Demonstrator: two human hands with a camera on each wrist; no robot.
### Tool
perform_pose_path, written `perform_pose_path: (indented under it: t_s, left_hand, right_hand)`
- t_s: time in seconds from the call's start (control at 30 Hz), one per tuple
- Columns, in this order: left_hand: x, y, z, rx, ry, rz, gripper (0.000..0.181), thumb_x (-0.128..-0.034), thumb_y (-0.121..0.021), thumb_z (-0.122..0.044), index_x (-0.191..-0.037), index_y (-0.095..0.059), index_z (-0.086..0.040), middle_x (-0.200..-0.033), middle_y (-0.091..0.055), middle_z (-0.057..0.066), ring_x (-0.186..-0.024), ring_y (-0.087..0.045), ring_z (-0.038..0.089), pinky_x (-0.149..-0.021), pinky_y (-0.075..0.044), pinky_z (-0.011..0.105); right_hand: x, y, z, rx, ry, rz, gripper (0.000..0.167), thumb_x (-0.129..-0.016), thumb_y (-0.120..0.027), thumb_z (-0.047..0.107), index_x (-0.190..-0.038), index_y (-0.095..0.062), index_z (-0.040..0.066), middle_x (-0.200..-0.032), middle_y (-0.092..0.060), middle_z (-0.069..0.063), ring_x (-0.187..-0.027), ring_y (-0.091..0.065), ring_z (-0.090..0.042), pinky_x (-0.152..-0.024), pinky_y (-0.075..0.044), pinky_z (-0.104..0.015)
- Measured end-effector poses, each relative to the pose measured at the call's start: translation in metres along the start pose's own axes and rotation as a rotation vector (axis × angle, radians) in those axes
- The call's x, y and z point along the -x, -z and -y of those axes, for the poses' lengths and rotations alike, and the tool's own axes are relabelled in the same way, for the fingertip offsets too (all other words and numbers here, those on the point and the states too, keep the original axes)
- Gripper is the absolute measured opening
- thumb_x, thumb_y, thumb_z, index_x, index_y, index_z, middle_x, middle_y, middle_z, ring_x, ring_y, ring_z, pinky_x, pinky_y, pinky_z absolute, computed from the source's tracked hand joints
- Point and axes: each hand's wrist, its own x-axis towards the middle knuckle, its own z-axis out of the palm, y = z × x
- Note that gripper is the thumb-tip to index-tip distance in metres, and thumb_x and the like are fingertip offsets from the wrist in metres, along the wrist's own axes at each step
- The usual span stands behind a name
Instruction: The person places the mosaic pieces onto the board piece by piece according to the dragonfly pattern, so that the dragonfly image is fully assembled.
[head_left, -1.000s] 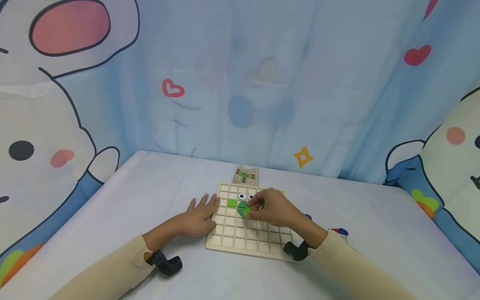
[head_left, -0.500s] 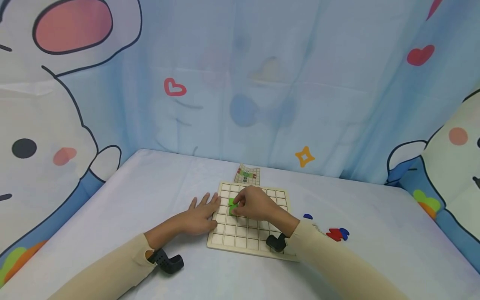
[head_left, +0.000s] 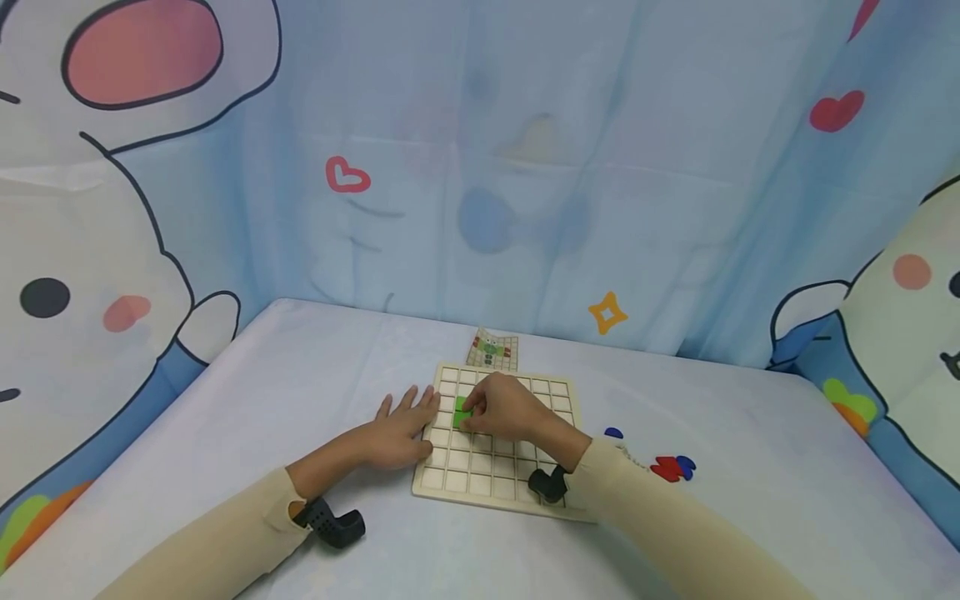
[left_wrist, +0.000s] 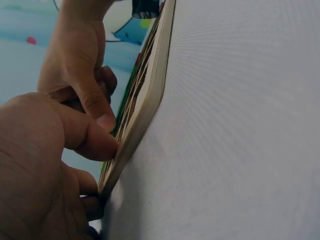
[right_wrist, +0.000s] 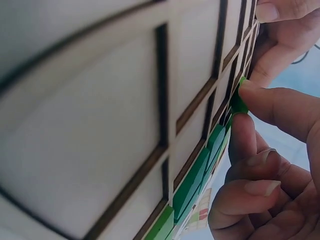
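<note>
My right hand [head_left: 510, 408] pinches a light green square tile [head_left: 460, 420] between thumb and finger, at the left part of a wooden grid board [head_left: 480, 485]. Another light green tile [head_left: 460, 403] lies just behind it. In the right wrist view the pinched green tile [right_wrist: 239, 101] is tilted against the grid. Dark green pieces [right_wrist: 192, 177] and a light green one [right_wrist: 161, 226] sit in other cells; my right hand hides them from the head view. My left hand [head_left: 397, 433] rests at the board's left edge, fingers spread; its thumb touches the rim [left_wrist: 145, 110].
A small pattern card [head_left: 492, 350] stands behind the board. To the right of the board, on the white cloth [head_left: 750, 500], lie a blue piece [head_left: 613, 432] and a small group of red and blue pieces [head_left: 667, 468].
My right hand has moved left across the board with the green tile, from the dark green pieces to the cell before the other light green tile. My left hand stays put.
</note>
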Motion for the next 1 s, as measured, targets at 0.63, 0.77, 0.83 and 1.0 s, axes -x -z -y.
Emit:
perform_pose_path:
  t_s: [0.63,0.77,0.83,1.0]
  left_hand:
    - [-0.0008,-0.001,0.0024,-0.002,-0.007,-0.003,0.072,-0.0963,-0.045,-0.023,-0.157,-0.013,-0.001,-0.166,-0.003,0.014,-0.154,0.008,0.033,-0.12,0.009,0.058]
    - [-0.0008,-0.0014,0.0025,-0.001,-0.005,-0.003,0.073,-0.0959,-0.045,-0.023,-0.157,-0.013,0.0,-0.166,-0.003,0.014,-0.154,0.008,0.033,-0.12,0.009,0.058]
    - [-0.001,-0.0016,0.0025,-0.002,-0.003,-0.005,0.073,-0.0957,-0.045,-0.024,-0.157,-0.013,0.0,-0.166,-0.003,0.014,-0.154,0.008,0.033,-0.12,0.009,0.058]
    - [-0.0014,-0.0022,0.0023,-0.002,-0.002,-0.009,0.072,-0.0961,-0.045,-0.024,-0.157,-0.013,-0.001,-0.166,-0.004,0.014,-0.154,0.007,0.034,-0.12,0.008,0.058]
  right_hand:
    - [-0.0027,-0.002,-0.0007,0.033,0.004,-0.009,0.015,-0.08,-0.081,0.017,-0.091,-0.077,0.008,-0.07,-0.066,0.004,-0.061,-0.057,-0.009,-0.058,-0.046,-0.024]
    - [-0.0029,-0.002,0.0002,0.047,0.003,-0.01,0.014,-0.079,-0.082,0.017,-0.09,-0.077,0.008,-0.07,-0.067,0.005,-0.062,-0.057,-0.009,-0.058,-0.045,-0.024]
    - [-0.003,-0.0019,0.0006,0.054,0.004,-0.012,0.014,-0.079,-0.082,0.017,-0.09,-0.078,0.008,-0.071,-0.067,0.005,-0.062,-0.057,-0.009,-0.058,-0.045,-0.023]
    - [-0.0016,-0.0012,0.0021,0.067,-0.003,-0.01,0.016,-0.078,-0.083,0.017,-0.091,-0.077,0.009,-0.071,-0.067,0.005,-0.063,-0.057,-0.008,-0.06,-0.046,-0.024]
